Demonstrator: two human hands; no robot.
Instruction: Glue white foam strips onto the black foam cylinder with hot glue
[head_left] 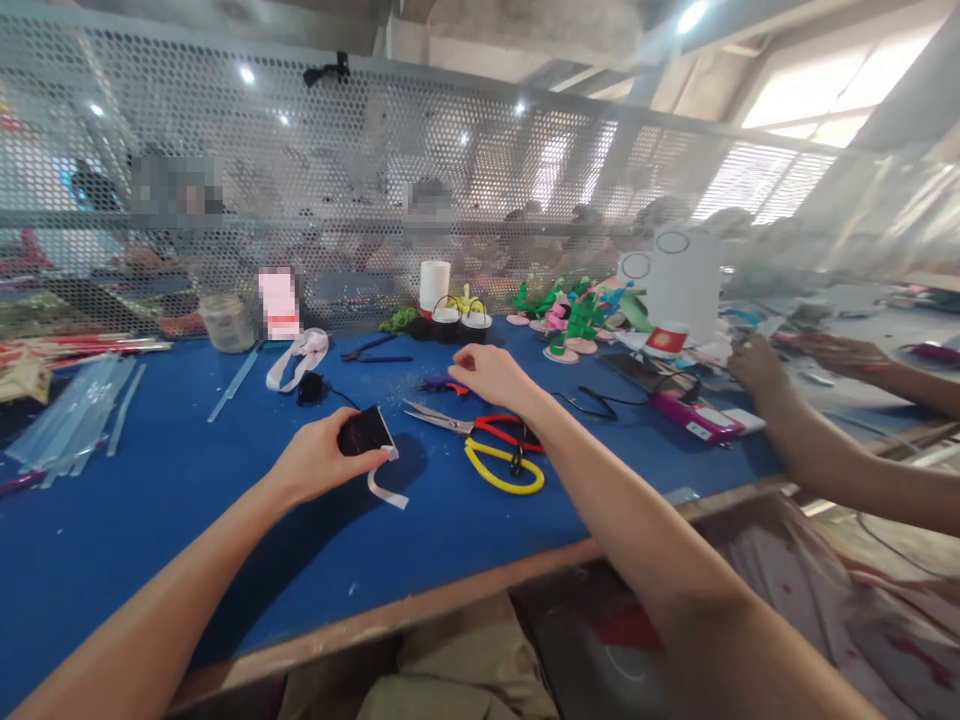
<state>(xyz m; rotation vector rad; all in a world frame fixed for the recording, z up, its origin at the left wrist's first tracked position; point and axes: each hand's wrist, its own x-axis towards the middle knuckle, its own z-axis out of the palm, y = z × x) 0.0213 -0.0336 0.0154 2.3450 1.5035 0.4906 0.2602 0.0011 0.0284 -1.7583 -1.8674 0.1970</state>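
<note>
Black piece: a small dark object [363, 433] with a white ribbon strip [386, 484] trailing from it, lifted just off the blue table [150, 500], seemingly so the strip can hang free.
Left hand: the left hand [319, 458] has fingers and thumb clamped on the black piece, palm turned inward.
Right hand: the right hand [491, 375] reaches forward over the table, fingers curled loosely together and holding nothing I can make out; a small purple-handled tool [442, 385] lies just beside it.
Scissors: a red-handled pair [480, 427] and a yellow-handled pair [504, 468] lie flat, overlapping, near the right forearm, within easy reach.
Neighbour: another person's hand [757, 365] works well apart on the right.
</note>
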